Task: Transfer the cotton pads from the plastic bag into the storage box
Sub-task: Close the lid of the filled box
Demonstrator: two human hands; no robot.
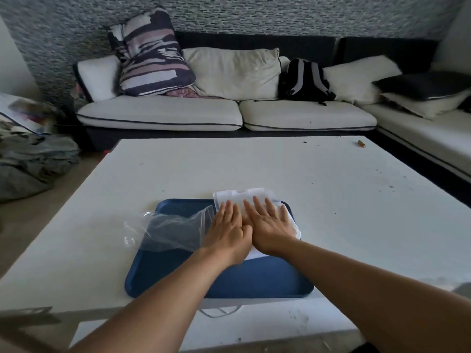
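Both hands lie flat, fingers straight and slightly spread, side by side with thumbs nearly touching. The left hand (227,229) and the right hand (269,225) press palm-down on the flat white translucent plastic storage box (244,196), which sits at the far right corner of the dark blue rectangular plastic tray (229,281). Neither hand grips anything; the pose reads as pushing a lid closed. Just left of the left hand, the clear crumpled plastic bag (168,231) lies slack across the tray's left edge and onto the white table (254,164), apparently empty. No cotton pads are visible anywhere; whether they are inside the box cannot be confirmed, since the hands cover most of it. Judged from the collapsed bag and the pressing hands, the transfer appears complete, with only the seating of the lid left. Beyond the table stands a white cushioned sofa (204,113).
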